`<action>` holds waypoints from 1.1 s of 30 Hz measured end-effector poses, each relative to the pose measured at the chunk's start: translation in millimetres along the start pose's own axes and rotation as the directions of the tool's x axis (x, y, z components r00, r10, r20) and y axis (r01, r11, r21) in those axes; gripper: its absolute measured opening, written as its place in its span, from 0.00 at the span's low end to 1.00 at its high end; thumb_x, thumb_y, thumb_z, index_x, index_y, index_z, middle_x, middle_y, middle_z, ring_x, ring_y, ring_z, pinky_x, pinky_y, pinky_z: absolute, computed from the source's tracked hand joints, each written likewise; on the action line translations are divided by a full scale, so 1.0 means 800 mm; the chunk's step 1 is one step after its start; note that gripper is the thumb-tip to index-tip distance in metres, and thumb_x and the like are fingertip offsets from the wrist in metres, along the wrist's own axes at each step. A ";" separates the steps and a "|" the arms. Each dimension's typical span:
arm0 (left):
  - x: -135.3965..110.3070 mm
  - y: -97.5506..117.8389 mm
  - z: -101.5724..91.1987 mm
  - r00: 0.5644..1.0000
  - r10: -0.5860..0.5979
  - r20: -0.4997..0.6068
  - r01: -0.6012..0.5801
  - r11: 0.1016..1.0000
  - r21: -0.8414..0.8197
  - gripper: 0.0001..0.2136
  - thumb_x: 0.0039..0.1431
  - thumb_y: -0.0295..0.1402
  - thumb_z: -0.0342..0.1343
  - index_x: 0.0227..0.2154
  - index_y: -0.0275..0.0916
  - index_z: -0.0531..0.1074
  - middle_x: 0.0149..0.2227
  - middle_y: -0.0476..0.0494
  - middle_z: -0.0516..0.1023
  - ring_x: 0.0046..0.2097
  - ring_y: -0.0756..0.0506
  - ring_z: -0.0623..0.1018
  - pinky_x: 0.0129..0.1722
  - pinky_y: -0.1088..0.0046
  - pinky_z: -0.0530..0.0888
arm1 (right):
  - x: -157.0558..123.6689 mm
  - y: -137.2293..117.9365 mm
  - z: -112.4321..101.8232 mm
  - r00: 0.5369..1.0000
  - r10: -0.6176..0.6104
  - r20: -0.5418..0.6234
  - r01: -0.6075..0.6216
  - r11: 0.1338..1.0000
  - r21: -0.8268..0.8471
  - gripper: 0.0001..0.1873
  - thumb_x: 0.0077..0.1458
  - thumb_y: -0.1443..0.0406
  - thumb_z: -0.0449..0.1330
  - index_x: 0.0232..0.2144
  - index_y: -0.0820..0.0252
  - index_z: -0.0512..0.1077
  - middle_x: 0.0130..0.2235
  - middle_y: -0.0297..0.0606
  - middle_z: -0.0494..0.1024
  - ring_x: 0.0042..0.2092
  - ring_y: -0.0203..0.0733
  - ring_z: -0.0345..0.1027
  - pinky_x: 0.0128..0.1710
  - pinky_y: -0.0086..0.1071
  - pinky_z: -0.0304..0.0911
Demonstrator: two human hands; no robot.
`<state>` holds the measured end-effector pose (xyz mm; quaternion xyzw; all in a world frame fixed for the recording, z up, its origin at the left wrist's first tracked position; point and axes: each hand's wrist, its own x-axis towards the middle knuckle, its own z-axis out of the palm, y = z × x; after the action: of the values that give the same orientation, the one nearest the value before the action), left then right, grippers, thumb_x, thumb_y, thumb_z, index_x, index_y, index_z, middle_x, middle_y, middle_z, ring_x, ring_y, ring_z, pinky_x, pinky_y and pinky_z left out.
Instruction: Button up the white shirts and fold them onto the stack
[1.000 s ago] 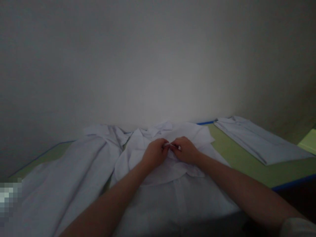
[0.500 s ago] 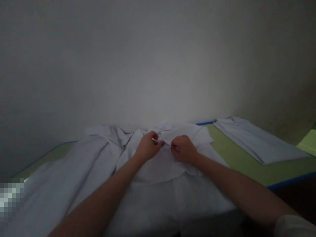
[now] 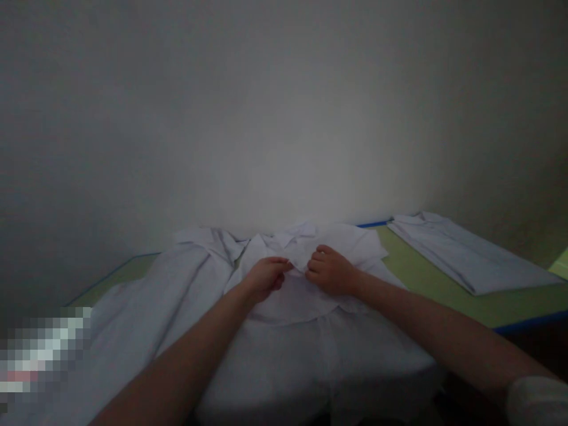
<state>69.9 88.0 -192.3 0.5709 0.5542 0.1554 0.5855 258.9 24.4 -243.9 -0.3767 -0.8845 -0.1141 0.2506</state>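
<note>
A white shirt (image 3: 293, 302) lies spread across the table in front of me, its collar toward the wall and its lower part hanging over the near edge. My left hand (image 3: 267, 277) pinches an edge of the shirt's cloth near the upper middle. Just to its right, my right hand (image 3: 331, 270) is closed on the same edge, fingers curled. A small stretch of cloth shows between the two hands. Whether a button is in the fingers is too small and dim to tell.
Another white garment (image 3: 177, 284) lies loosely at the left. A folded white garment (image 3: 461, 248) rests at the right on the green table (image 3: 408, 260), which has a blue edge. A grey wall (image 3: 284, 118) rises right behind. Part of the lower left is blurred out.
My left hand has moved slightly down, its fingers now straighter along the cloth edge. My right hand stays near the same place. The view has shifted a little to the left.
</note>
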 end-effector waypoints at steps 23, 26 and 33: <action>-0.082 0.015 -0.018 0.974 0.120 -0.191 -0.060 0.955 0.291 0.20 0.43 0.44 0.60 0.34 0.35 0.64 0.22 0.49 0.71 0.24 0.47 0.75 0.20 0.76 0.67 | -0.087 0.072 -0.038 0.740 0.564 0.367 -0.564 0.817 -0.118 0.09 0.45 0.75 0.52 0.29 0.63 0.70 0.34 0.48 0.73 0.40 0.47 0.66 0.40 0.36 0.54; -0.115 0.020 -0.029 0.992 0.062 -0.107 -0.013 0.912 0.409 0.30 0.43 0.43 0.60 0.48 0.36 0.59 0.21 0.50 0.73 0.20 0.48 0.73 0.18 0.76 0.65 | -0.105 0.080 -0.069 0.763 0.476 0.438 -0.576 0.808 0.125 0.11 0.42 0.75 0.51 0.26 0.61 0.71 0.33 0.43 0.74 0.39 0.44 0.66 0.39 0.33 0.55; -0.123 0.002 -0.071 0.982 -0.126 0.138 0.018 0.799 0.602 0.20 0.41 0.41 0.60 0.39 0.40 0.68 0.21 0.49 0.74 0.19 0.47 0.72 0.18 0.77 0.62 | -0.133 0.116 -0.074 0.721 0.414 0.555 -0.693 0.443 0.569 0.13 0.42 0.70 0.52 0.32 0.62 0.73 0.36 0.39 0.75 0.39 0.40 0.66 0.42 0.32 0.58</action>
<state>-9.1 36.6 -129.4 0.7158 0.5440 -0.0991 0.4265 410.0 0.3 -248.6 -0.5244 -0.7002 0.4147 0.2506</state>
